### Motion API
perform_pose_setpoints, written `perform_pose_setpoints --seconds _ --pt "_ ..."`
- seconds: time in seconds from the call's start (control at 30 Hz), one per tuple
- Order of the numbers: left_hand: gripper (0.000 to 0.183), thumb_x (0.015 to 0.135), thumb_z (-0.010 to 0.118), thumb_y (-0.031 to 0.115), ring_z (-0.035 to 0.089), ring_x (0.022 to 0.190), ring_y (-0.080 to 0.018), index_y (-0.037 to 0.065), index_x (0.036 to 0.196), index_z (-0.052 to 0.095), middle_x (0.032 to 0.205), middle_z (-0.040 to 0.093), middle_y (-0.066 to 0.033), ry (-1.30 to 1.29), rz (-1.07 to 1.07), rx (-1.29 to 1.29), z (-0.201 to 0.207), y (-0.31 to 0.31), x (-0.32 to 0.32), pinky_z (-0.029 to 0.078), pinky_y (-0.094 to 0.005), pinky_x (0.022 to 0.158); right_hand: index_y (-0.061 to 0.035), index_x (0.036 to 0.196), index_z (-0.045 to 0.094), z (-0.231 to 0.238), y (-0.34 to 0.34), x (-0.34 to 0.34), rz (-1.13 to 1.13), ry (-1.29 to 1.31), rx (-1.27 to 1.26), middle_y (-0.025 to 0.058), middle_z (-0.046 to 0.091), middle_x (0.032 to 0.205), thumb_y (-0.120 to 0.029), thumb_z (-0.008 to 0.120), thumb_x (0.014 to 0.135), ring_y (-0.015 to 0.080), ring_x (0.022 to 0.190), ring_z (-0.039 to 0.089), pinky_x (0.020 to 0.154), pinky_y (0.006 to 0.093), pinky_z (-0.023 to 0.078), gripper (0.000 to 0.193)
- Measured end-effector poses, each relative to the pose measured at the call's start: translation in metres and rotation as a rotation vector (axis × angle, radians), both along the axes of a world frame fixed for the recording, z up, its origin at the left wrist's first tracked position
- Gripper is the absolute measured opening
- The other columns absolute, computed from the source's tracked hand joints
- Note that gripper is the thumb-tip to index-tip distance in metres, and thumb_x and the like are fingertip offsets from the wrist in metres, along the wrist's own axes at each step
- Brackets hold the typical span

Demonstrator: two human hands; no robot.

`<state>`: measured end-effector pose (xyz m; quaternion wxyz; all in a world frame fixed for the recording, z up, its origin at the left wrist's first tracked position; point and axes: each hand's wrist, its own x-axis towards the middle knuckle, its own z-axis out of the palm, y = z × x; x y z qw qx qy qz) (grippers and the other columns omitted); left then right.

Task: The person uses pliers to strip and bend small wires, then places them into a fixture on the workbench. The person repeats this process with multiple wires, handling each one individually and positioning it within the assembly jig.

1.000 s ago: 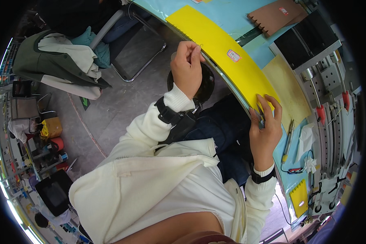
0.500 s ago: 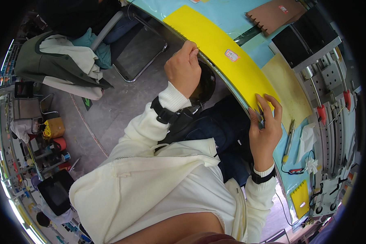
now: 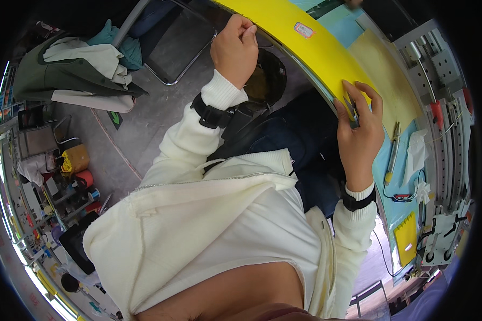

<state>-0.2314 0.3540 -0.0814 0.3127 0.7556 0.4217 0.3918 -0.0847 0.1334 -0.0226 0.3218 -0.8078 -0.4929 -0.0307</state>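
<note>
A long yellow sheet (image 3: 310, 48) with a white and red label lies along the near edge of the table. At its edge, the thumb and forefinger of my left hand (image 3: 234, 52) are pinched together; what sits between them is hidden. Farther right, my right hand (image 3: 360, 142) has its fingers bent over the same edge. A small shiny metal tool (image 3: 351, 109) shows between its thumb and fingers, mostly covered, so its kind is unclear. The fingertips of that hand rest on or just at the yellow surface.
Right of the sheet lie a tan sheet (image 3: 385, 80), a pen-like tool (image 3: 393, 152), a crumpled white tissue (image 3: 414, 155) and a notched yellow piece (image 3: 406, 241). A metal rack (image 3: 439, 139) borders the table. A chair (image 3: 171, 53) stands at the left.
The view has shifted, so the table and sheet sit higher in the picture. Both hands stay at the sheet's edge, in much the same grip.
</note>
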Motion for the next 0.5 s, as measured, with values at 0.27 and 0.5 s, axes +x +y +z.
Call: perform_pose_setpoints --seconds 0.27,0.5 --pt "0.019 0.09 0.07 0.01 0.061 0.072 -0.0165 0.0 0.098 0.056 0.08 0.064 -0.0071 -0.019 0.036 0.042 0.018 -0.004 -0.005 0.05 -0.0293 0.069 -0.0135 0.113 0.072 0.001 -0.003 -0.001 -0.014 0.043 0.016 0.0076 0.063 0.123 -0.013 0.076 0.085 0.0264 0.074 0.068 0.063 0.0332 0.053 0.028" --pt "0.026 0.086 0.072 0.005 0.06 0.077 -0.0167 0.001 0.104 0.053 0.088 0.06 -0.0078 -0.264 -0.208 0.049 0.07 -0.069 0.016 0.05 -0.0301 0.072 -0.0106 0.114 0.071 0.012 -0.019 -0.002 0.016 0.139 0.073 0.0097 0.063 0.124 -0.012 0.076 0.085 0.0317 0.092 0.069 0.075 0.0357 0.055 0.029"
